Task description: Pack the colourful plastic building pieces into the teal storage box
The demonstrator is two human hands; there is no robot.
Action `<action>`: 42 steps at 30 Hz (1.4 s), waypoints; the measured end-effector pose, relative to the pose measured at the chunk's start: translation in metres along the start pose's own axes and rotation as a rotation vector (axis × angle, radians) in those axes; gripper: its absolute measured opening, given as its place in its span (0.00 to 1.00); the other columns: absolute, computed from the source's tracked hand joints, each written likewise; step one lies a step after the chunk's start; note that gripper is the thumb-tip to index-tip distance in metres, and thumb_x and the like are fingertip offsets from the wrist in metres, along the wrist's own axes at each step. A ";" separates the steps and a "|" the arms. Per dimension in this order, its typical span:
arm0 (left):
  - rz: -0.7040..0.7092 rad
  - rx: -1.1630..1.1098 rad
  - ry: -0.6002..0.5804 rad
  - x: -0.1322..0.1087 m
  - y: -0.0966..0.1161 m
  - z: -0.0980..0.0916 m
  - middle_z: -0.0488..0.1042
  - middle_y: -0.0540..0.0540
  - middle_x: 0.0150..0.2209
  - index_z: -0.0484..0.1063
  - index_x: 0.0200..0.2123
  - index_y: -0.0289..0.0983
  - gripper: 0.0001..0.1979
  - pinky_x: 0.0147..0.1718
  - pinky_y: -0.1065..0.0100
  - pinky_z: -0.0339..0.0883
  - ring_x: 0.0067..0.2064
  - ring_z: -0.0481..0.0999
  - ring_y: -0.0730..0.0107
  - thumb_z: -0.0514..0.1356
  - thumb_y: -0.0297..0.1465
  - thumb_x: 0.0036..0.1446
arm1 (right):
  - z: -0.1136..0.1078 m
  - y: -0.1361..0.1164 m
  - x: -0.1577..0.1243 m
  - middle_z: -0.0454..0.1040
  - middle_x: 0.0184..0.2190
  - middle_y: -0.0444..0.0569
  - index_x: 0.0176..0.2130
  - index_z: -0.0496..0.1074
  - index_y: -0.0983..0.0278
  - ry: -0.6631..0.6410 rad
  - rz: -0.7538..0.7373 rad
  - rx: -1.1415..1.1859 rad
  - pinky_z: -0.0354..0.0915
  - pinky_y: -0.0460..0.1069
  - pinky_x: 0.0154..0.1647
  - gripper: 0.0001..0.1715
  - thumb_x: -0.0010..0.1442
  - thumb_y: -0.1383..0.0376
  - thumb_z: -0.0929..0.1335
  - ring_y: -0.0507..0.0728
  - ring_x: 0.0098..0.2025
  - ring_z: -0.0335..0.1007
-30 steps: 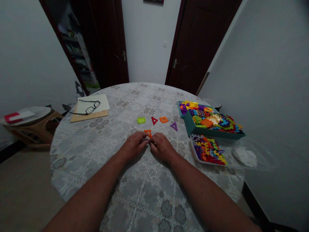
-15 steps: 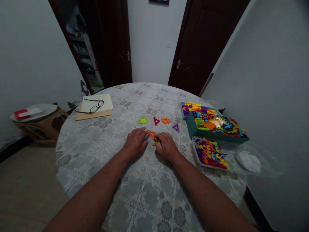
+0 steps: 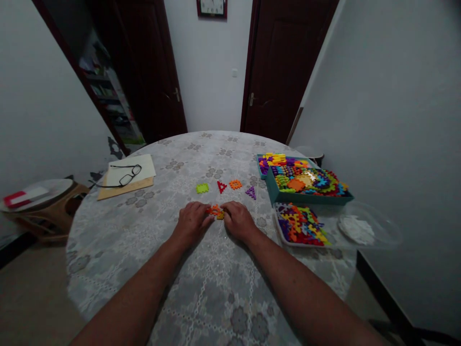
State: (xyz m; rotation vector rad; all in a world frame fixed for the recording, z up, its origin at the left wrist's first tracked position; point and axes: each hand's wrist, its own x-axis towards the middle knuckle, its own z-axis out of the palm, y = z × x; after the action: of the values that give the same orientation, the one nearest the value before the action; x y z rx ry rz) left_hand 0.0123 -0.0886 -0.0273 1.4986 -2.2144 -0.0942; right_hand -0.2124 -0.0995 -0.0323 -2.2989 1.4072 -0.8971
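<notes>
Between my two hands lies an orange piece (image 3: 214,210) with a yellow piece (image 3: 220,216) at its right end. My left hand (image 3: 192,219) pinches the orange piece from the left. The fingers of my right hand (image 3: 238,219) are closed on the yellow piece, partly hiding it. Beyond my hands, a green square piece (image 3: 202,188), a red triangle (image 3: 221,187), an orange square piece (image 3: 235,184) and a purple triangle (image 3: 251,192) lie apart from one another on the patterned tablecloth (image 3: 212,274).
On the right stand a teal box (image 3: 309,197) and a clear tub (image 3: 300,245), both full of colourful pieces, with another teal tray (image 3: 260,166) behind. A clear lid (image 3: 387,233) is beside the tub. Glasses (image 3: 126,179) rest on papers (image 3: 147,166) at the left.
The view has tilted up and turned right, so the table things appear shifted left. The orange and yellow pieces now lie more level between my hands, and my right hand has turned slightly.
</notes>
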 end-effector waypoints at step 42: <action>0.018 -0.255 0.027 0.001 0.008 0.002 0.83 0.38 0.48 0.81 0.52 0.39 0.14 0.57 0.49 0.74 0.51 0.80 0.51 0.58 0.36 0.70 | 0.004 0.015 0.008 0.62 0.76 0.63 0.68 0.72 0.67 0.312 0.233 -0.235 0.51 0.69 0.78 0.31 0.68 0.68 0.67 0.71 0.79 0.50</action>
State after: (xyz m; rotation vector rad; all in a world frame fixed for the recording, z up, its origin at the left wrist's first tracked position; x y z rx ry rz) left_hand 0.0039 -0.0867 -0.0262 1.3326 -2.1030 -0.3359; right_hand -0.2178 -0.1145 -0.0405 -2.1560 1.9598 -1.1022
